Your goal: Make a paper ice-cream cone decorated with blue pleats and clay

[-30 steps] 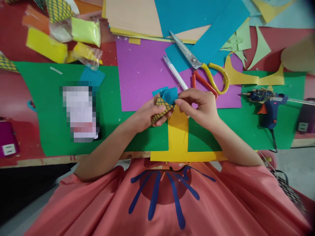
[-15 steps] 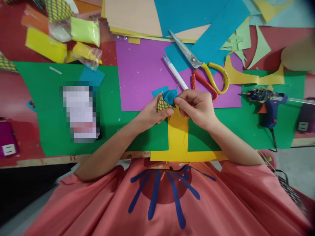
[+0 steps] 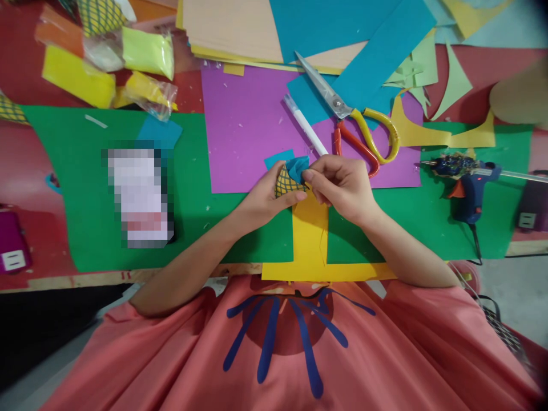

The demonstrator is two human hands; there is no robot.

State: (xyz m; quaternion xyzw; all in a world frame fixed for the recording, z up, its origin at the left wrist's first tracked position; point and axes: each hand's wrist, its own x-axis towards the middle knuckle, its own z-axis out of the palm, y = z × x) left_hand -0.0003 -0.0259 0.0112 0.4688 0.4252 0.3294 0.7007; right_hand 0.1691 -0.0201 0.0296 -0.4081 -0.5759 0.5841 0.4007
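Note:
A small yellow paper cone (image 3: 285, 182) with dark criss-cross lines rests in my left hand (image 3: 257, 201), held between thumb and fingers. Folded blue paper (image 3: 297, 168) rises from the cone's top. My right hand (image 3: 346, 185) pinches the right edge of this blue paper with thumb and forefinger; its other fingers are curled. Just beyond the hands, a white pen (image 3: 307, 128) and scissors (image 3: 339, 108) with red and yellow handles lie on a purple sheet (image 3: 248, 125). Behind the cone a flat blue scrap (image 3: 276, 158) shows.
To the right lies a blue hot glue gun (image 3: 468, 191) with its cord hanging off the edge. A blurred phone (image 3: 139, 197) is at left on a green sheet (image 3: 94, 228). Clay packets (image 3: 148, 52) stand back left; paper sheets (image 3: 235, 28) are stacked behind. Below the hands is yellow paper (image 3: 310, 240).
The cone has shifted slightly to the right and turned a little in my left hand, showing more of its patterned side. My right hand keeps nearly the same pinch.

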